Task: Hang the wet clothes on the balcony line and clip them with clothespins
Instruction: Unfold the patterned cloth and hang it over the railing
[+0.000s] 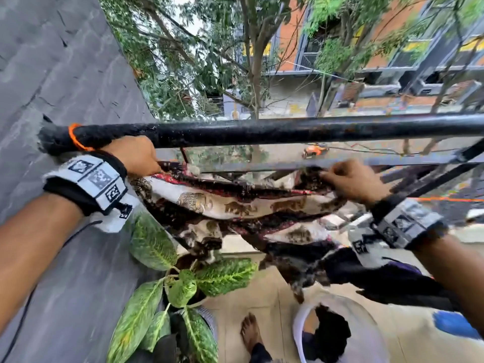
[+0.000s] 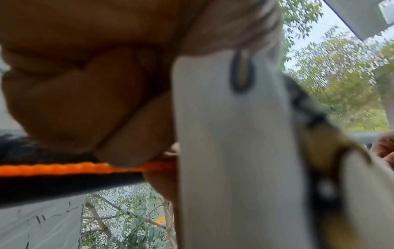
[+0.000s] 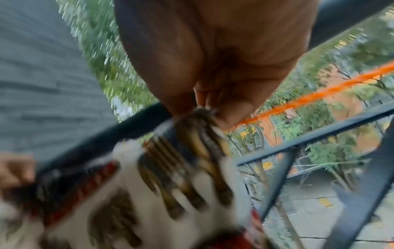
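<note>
Two hands hold one patterned cloth (image 1: 235,205) stretched between them just below the black top rail (image 1: 288,129) of the balcony railing. Our left hand (image 1: 136,155) has its fingers curled tight on the cloth's left corner, close under the rail near where an orange line (image 1: 76,138) is knotted round it; in the left wrist view the folded fingers (image 2: 85,104) sit directly above that orange cord (image 2: 53,168), with cream fabric filling the frame beside them. Our right hand (image 1: 353,182) pinches the cloth's other upper edge between thumb and fingertips (image 3: 230,114), and the bunched dark border gathers at that pinch; the orange line runs off to the right just behind it. The cloth is cream with brown animal figures and dark and red bands; it sags in the middle and trails down toward a white bucket (image 1: 366,326) on the tiled floor, where more dark laundry lies. We cannot tell whether the cloth already rests over the line. A spotted-leaf plant (image 1: 167,284) stands below our left arm beside the grey wall (image 1: 52,74), and a bare foot (image 1: 250,331) shows next to the bucket.
</note>
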`<state>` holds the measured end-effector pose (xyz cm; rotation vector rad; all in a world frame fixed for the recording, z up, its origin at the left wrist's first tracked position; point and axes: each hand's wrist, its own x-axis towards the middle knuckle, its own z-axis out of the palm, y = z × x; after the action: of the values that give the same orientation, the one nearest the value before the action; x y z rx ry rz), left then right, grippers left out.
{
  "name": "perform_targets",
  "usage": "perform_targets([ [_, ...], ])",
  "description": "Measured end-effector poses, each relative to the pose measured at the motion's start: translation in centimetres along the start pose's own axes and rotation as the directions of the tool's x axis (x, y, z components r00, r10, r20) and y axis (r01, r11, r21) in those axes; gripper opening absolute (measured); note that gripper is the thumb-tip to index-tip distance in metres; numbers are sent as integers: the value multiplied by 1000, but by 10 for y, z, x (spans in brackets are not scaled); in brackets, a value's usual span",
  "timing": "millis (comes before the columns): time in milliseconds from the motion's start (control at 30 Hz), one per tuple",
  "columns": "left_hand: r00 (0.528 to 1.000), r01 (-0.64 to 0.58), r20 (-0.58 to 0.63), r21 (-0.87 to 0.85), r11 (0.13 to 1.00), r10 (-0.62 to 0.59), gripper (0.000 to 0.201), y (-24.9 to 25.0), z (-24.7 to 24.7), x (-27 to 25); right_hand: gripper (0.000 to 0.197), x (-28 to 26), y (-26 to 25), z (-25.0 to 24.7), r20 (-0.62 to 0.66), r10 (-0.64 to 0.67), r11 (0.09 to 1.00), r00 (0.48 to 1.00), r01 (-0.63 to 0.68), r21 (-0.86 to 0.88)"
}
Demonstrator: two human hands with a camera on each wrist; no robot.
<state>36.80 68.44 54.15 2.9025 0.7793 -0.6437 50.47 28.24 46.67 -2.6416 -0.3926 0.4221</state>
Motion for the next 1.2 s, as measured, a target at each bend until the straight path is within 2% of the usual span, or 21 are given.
perform_targets([
  [67,1000,-8,28,40,999,6,32,4,1,5,38,6,-4,9,-14,39,992,999,-41,-120],
  [100,999,-12,42,55,998,10,32,5,1,6,34,12,-9,8,27,47,984,999,-41,-171],
  [200,997,-34,65,80,996,29,41,8,-3,9,22,24,-17,9,288,71,957,955,15,-288],
  [300,997,-37,74,126,991,28,48,9,0,15,16,15,-14,14,407,19,976,913,71,-204],
  [400,1000,-10,6,119,993,9,51,2,8,18,6,7,0,20,379,27,998,925,-4,-62],
  [500,995,-5,-96,13,1000,6,53,-7,19,16,44,1,3,24,381,138,990,914,-130,-48],
  [567,989,-7,-146,-179,984,-20,52,-13,31,15,72,-3,1,26,453,172,984,875,-177,-31],
  [600,988,-23,-154,-319,947,-27,52,-16,37,15,80,-4,-1,27,517,142,980,844,-195,49],
  [700,983,-87,-178,-637,766,-36,31,-23,51,15,63,-11,-6,19,694,27,891,720,-332,310],
  [733,982,-91,-181,-707,701,-55,24,-24,53,14,62,-10,-3,17,716,-12,886,698,-324,331],
  [800,977,-98,-186,-823,559,-103,18,-27,60,15,59,-9,1,15,718,-57,940,694,-206,273],
  [833,960,-150,-247,-852,502,-131,14,-28,64,14,54,-9,2,15,711,-68,964,700,-137,227],
  [867,920,-245,-360,-837,489,-156,8,-31,70,13,50,-7,3,16,697,-63,978,714,-97,187],
  [900,849,-353,-496,-788,504,-181,8,-30,78,8,48,-6,4,16,684,-47,985,728,-81,154],
  [967,667,-513,-704,-672,534,-245,33,-25,105,-10,45,-6,6,16,676,-52,980,735,-94,177],
  [1000,606,-551,-754,-628,550,-253,45,-19,124,-21,43,-4,8,16,681,-60,971,729,-115,208],
  [1033,596,-542,-764,-610,578,-247,58,-12,142,-29,41,-4,8,16,679,-71,963,730,-128,238],
  [1067,627,-506,-738,-630,589,-251,71,-7,159,-34,40,-3,10,18,675,-77,963,733,-121,241],
  [1100,690,-450,-673,-686,571,-265,77,-6,179,-29,39,-2,10,19,661,-77,966,746,-109,235],
  [1167,856,-301,-442,-849,435,-270,76,-3,197,-16,38,-1,9,21,625,-62,975,778,-87,206],
  [1200,918,-230,-332,-892,388,-219,71,-3,206,-6,43,0,10,22,618,-66,975,783,-80,207],
])
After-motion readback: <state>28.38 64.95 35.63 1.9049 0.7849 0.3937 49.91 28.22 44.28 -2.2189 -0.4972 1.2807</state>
